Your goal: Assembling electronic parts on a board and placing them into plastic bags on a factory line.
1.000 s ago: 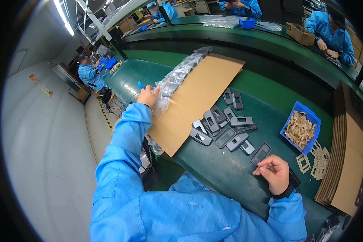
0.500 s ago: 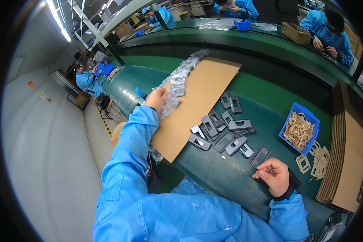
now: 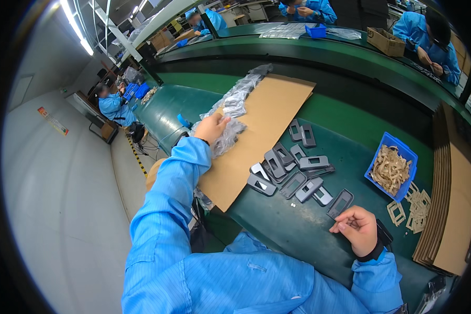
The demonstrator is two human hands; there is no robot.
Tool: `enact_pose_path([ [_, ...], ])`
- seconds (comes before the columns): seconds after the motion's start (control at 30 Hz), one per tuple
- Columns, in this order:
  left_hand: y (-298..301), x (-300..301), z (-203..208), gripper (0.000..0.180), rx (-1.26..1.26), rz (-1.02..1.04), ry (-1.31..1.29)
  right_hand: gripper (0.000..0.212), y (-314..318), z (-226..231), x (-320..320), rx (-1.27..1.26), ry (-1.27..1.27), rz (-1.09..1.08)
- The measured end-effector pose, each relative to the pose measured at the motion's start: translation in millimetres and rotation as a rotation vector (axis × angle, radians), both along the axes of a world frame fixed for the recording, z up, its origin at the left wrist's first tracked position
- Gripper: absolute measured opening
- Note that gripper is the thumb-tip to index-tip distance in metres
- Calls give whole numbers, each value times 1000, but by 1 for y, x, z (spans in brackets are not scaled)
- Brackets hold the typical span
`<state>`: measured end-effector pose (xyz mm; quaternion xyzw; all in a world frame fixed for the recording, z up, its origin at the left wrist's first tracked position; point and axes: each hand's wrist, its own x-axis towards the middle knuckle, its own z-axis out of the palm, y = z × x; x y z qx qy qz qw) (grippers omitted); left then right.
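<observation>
- While the left hand (image 3: 210, 128) reaches far out to the left, its fingers (image 3: 222, 121) lie on a heap of clear plastic bags (image 3: 234, 104); the fingers are bent down onto the top bag, but I cannot tell if they pinch it or just press on it
- the bags lie in a long row along the left edge of a big brown cardboard sheet (image 3: 261, 131); the sheet lies flat on the green table (image 3: 350, 123), and one corner of it sticks out over the near edge
- the right hand (image 3: 358, 228) rests on the table close to the person's body; its fingers (image 3: 345, 226) are curled in loosely, and I cannot tell if anything small is inside them
- just past the right hand lies a bunch of flat grey plastic parts (image 3: 293, 170), each with a small window cut in it; some lie on top of each other, and the nearest one is just beside the fingertips
- a blue bin (image 3: 400, 148) full of tan cardboard bits (image 3: 390, 168) sits to the right of the grey parts; a few more tan cut-outs (image 3: 416, 206) lie on the table next to it
- a tall stack of cardboard sheets (image 3: 455, 204) stands at the far right
- other people in blue coats (image 3: 429, 39) work at another green table further back.
</observation>
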<state>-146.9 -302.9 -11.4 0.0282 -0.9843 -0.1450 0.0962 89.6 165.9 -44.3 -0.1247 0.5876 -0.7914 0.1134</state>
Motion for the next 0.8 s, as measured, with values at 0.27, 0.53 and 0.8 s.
enact_pose_path([
  [0.27, 8, -12, 8, 28, 617, -49, -14, 10, 0, -2, 0, -37, -4, 24],
  [0.53, -38, 14, 17, 27, 123, -5, -168, 10, 1, 0, -1, -29, -3, 21],
  [0.8, -11, 37, -15, 21, -42, -178, 106, 10, 1, -2, -1, -17, 0, 18],
])
